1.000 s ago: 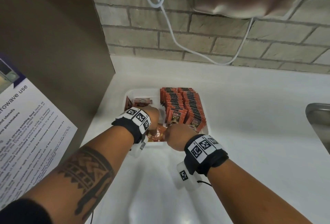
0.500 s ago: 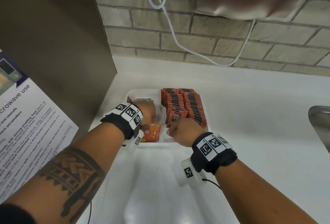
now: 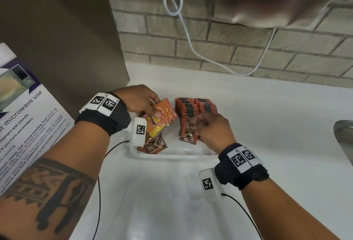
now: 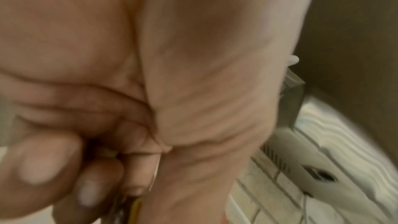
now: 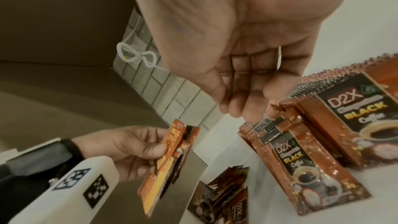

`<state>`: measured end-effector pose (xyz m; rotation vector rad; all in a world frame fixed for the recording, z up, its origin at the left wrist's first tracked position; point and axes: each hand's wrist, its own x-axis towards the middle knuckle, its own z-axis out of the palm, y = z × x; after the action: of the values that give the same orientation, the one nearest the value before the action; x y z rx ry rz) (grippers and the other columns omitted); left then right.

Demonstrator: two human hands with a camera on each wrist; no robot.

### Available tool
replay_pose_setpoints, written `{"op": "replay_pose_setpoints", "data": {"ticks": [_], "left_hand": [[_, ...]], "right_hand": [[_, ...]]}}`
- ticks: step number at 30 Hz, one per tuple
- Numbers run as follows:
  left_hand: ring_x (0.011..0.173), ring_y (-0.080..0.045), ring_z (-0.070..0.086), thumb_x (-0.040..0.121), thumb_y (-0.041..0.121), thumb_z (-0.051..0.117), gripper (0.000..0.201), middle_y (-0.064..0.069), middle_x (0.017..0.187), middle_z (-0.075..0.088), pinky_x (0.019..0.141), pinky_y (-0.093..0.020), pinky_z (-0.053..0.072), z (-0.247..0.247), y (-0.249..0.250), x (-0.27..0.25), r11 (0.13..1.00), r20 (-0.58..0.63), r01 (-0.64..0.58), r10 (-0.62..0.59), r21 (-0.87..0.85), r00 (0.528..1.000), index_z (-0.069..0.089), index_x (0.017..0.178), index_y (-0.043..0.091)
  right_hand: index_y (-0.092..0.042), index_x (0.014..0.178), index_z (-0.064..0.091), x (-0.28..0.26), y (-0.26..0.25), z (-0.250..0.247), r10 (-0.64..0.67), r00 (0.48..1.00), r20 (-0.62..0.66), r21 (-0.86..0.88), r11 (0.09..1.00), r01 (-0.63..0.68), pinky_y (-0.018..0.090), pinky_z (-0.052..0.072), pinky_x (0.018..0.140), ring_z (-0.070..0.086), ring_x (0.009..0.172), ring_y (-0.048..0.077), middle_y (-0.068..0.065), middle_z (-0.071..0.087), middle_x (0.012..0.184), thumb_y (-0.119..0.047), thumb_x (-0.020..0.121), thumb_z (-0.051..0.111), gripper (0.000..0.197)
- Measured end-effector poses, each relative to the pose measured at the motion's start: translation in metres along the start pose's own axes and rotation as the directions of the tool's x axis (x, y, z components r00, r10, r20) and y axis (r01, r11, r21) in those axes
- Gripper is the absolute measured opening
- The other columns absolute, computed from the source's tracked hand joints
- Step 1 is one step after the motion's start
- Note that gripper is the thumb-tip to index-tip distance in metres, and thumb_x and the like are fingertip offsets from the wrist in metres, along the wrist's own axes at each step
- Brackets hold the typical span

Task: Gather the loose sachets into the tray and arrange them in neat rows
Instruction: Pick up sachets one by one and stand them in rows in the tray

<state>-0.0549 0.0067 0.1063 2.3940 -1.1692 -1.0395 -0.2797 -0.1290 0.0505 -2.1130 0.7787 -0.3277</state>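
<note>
A white tray (image 3: 172,156) sits on the counter. Its right half holds two neat rows of brown coffee sachets (image 3: 194,106) (image 5: 344,117), with one front sachet (image 3: 188,134) (image 5: 301,168) leaning against them. My left hand (image 3: 155,108) (image 5: 159,140) pinches a bunch of orange sachets (image 3: 165,111) (image 5: 170,164) above the tray's left half. The left wrist view shows only blurred curled fingers (image 4: 53,159). Loose sachets (image 3: 154,146) (image 5: 224,198) lie beneath that bunch. My right hand (image 3: 196,122) (image 5: 237,108) hovers at the top of the front sachets, fingers loosely bent and holding nothing.
A brown cabinet side (image 3: 66,39) stands just left of the tray, with a microwave notice (image 3: 23,125) in front of it. A brick wall (image 3: 248,52) with a hanging white cable (image 3: 191,44) runs behind. A steel sink edge (image 3: 343,132) is at the far right.
My left hand has come up from the tray's front left with a bunch of orange sachets. My right hand has shifted from the tray's front to the front end of the rows.
</note>
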Motion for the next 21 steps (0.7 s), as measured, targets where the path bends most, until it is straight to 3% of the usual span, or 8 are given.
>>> {"op": "replay_pose_setpoints", "data": {"ticks": [2,4,7,11,13,15,18,21], "left_hand": [[0.071,-0.011,0.065,0.080,0.039,0.083,0.024,0.008,0.086,0.077,0.072,-0.026,0.047,0.002,0.001,-0.005,0.991,-0.029,-0.030,0.027,-0.128,0.999,0.073,0.099,0.029],[0.077,-0.017,0.069,0.080,0.033,0.082,0.031,0.001,0.092,0.078,0.081,-0.031,0.053,0.012,0.004,-0.008,0.934,-0.041,-0.071,0.060,-0.350,0.997,0.074,0.107,0.020],[0.105,-0.030,0.071,0.088,0.012,0.072,0.038,-0.014,0.114,0.074,0.091,-0.041,0.058,0.037,0.017,-0.005,0.707,-0.027,-0.085,0.092,-0.702,0.995,0.065,0.126,0.005],[0.096,-0.026,0.071,0.098,0.003,0.059,0.036,-0.012,0.111,0.072,0.084,-0.042,0.061,0.071,0.038,0.005,0.485,-0.041,-0.105,0.140,-0.868,0.989,0.057,0.133,0.008],[0.104,-0.031,0.069,0.100,0.002,0.055,0.038,-0.015,0.120,0.067,0.086,-0.048,0.060,0.083,0.044,0.009,0.411,-0.024,-0.087,0.155,-0.907,0.988,0.053,0.137,0.010],[0.111,-0.037,0.067,0.101,0.004,0.055,0.042,-0.017,0.132,0.063,0.081,-0.050,0.061,0.092,0.049,0.011,0.378,-0.012,-0.069,0.152,-0.923,0.988,0.048,0.141,0.013],[0.106,-0.034,0.070,0.102,0.010,0.056,0.044,-0.012,0.135,0.062,0.076,-0.051,0.062,0.103,0.055,0.012,0.387,-0.008,-0.064,0.145,-0.920,0.989,0.043,0.143,0.020],[0.101,-0.030,0.072,0.101,0.016,0.058,0.043,-0.007,0.131,0.064,0.070,-0.048,0.062,0.113,0.064,0.010,0.456,-0.063,-0.110,0.115,-0.883,0.991,0.044,0.140,0.024]], "right_hand": [[-0.026,0.088,0.071,0.000,0.005,-0.002,0.044,0.999,-0.013,0.098,0.994,-0.042,0.037,0.060,0.078,0.071,0.073,0.014,-0.007,0.072,0.077,-0.017,0.096,0.051,0.023],[-0.025,0.089,0.070,-0.002,0.003,-0.004,0.079,0.997,-0.016,0.201,0.977,-0.074,0.034,0.059,0.076,0.072,0.071,0.014,-0.003,0.073,0.078,-0.023,0.097,0.053,0.019],[-0.018,0.095,0.067,-0.005,-0.008,-0.004,0.071,0.996,0.049,0.328,0.941,-0.083,0.035,0.057,0.068,0.072,0.070,0.013,0.000,0.074,0.082,-0.038,0.098,0.058,0.022],[-0.015,0.090,0.064,-0.004,-0.010,-0.003,0.041,0.997,0.070,0.392,0.917,-0.066,0.031,0.055,0.055,0.068,0.057,0.013,-0.001,0.070,0.074,-0.032,0.093,0.070,0.019],[-0.020,0.086,0.064,0.000,-0.002,-0.005,0.049,0.999,0.014,0.396,0.917,-0.050,0.031,0.058,0.055,0.070,0.061,0.015,-0.001,0.071,0.076,-0.025,0.091,0.072,0.011],[-0.024,0.087,0.068,0.001,0.004,-0.009,0.041,0.999,0.005,0.407,0.912,-0.039,0.034,0.061,0.063,0.074,0.072,0.018,-0.001,0.074,0.081,-0.019,0.091,0.072,0.008],[-0.022,0.099,0.074,0.002,0.011,-0.014,0.045,0.998,0.032,0.415,0.908,-0.054,0.042,0.062,0.075,0.075,0.084,0.023,0.002,0.077,0.091,-0.015,0.093,0.069,0.011],[-0.024,0.113,0.073,0.002,0.016,-0.017,-0.009,0.999,0.047,0.318,0.948,-0.006,0.026,0.057,0.075,0.072,0.087,0.015,-0.002,0.076,0.096,-0.021,0.097,0.064,0.019]]}}
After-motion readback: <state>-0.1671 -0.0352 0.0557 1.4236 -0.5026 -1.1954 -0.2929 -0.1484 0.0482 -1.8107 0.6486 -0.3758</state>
